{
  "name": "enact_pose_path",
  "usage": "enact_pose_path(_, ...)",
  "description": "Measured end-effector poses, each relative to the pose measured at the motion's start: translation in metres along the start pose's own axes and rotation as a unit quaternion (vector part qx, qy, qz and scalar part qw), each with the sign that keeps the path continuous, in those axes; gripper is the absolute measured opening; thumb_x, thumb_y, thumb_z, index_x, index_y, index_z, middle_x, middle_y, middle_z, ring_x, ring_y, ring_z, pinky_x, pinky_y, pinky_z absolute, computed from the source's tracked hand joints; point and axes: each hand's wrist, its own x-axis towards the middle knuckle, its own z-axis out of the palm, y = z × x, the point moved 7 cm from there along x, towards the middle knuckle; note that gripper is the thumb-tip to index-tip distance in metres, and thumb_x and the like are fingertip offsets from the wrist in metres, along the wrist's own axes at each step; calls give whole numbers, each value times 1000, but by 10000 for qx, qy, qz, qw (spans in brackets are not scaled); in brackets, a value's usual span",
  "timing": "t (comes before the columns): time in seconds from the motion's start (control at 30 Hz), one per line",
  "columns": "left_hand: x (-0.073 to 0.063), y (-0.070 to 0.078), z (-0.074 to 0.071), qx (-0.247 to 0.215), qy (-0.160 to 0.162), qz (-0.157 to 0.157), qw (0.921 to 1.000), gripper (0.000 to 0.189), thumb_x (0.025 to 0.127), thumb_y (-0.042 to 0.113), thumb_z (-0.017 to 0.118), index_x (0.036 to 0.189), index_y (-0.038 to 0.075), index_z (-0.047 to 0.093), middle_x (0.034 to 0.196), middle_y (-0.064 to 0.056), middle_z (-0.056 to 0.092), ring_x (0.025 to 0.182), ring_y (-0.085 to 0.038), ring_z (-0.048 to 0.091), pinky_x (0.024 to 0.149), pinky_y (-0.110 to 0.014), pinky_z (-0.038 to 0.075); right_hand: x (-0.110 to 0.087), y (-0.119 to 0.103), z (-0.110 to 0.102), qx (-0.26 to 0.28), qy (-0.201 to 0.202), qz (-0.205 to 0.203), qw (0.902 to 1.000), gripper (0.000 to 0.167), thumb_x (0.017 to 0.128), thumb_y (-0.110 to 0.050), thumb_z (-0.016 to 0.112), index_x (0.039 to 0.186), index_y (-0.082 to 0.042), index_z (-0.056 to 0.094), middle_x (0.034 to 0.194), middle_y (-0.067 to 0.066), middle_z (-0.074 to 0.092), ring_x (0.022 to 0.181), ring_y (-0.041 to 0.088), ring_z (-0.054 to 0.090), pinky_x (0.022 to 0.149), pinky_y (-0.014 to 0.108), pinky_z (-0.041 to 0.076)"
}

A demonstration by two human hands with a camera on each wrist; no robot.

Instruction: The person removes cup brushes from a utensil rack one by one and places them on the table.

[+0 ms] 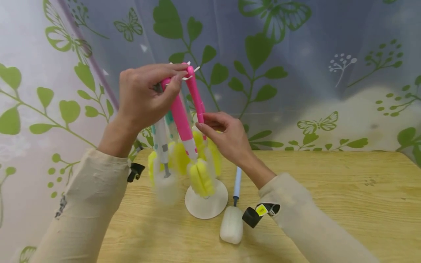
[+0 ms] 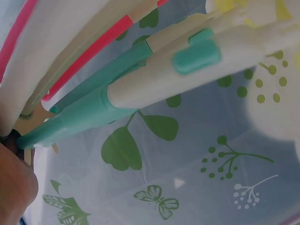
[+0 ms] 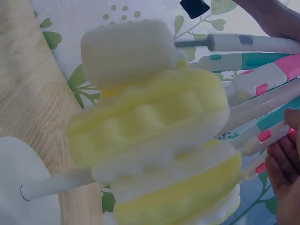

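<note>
Several sponge brushes hang by their handle ends around the top of a brush stand, whose round white base [image 1: 192, 210] is on the table. My left hand [image 1: 141, 91] grips the top of the stand, thumb and fingers close about the white hooks. With thumb and fingers my right hand [image 1: 230, 137] pinches the lower handle of a pink sponge brush [image 1: 196, 93]. Another pink-handled brush [image 1: 181, 117] hangs in front, its yellow sponge head [image 1: 200, 177] over the base. Teal-and-white brushes [image 2: 164, 72] hang beside them, and a grey-white brush [image 1: 161, 142] carries a white sponge [image 1: 166, 188].
A loose brush with a blue handle [image 1: 237, 182] and white sponge head [image 1: 231, 224] lies on the wooden table [image 1: 329, 204], right of the base. Behind the table hangs a curtain [image 1: 213, 29] with green leaves and butterflies. Black cameras [image 1: 252, 217] sit at both wrists.
</note>
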Motion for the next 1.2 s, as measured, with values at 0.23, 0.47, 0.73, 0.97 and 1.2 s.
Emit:
enact_pose_path(0.23,1,-2,0,-139,-207,-91,9996,27,89,15,52,88,2,76,100,-4,72,40,-4,27,44,-20,17,-2,-1,-3,208,-172,251,9993,30,87,-21,69,114,-6,67,100,1,67,89,13,65,80,28,51)
enact_pose_path(0.47,-1,-3,1,-511,-97,-262,9983,24,87,11,55,88,1,76,99,-4,72,41,-6,20,45,-21,15,-3,-1,-4,335,-194,376,9985,30,87,-21,69,113,-6,67,99,2,68,85,14,66,78,30,52)
enact_pose_path(0.73,0,1,1,-552,103,-294,9980,21,85,8,57,82,-2,74,97,-7,72,42,-7,21,45,-20,15,-4,-4,-13,573,-101,279,9979,28,87,-19,69,112,-4,67,97,4,68,87,26,66,78,33,52)
enact_pose_path(0.97,-1,5,1,-35,48,-330,9994,25,88,12,55,72,1,71,99,-3,72,43,-7,32,46,-21,18,-11,-2,-24,719,-31,152,9973,28,87,-13,69,113,-2,66,99,7,68,89,20,66,81,33,52)
enact_pose_path(1.2,-2,8,0,278,104,-288,9991,29,89,18,55,69,3,70,100,-1,72,50,-14,51,48,-23,23,-19,2,-38,619,9,145,9980,30,86,-15,71,112,-2,67,99,6,68,89,19,65,79,33,52)
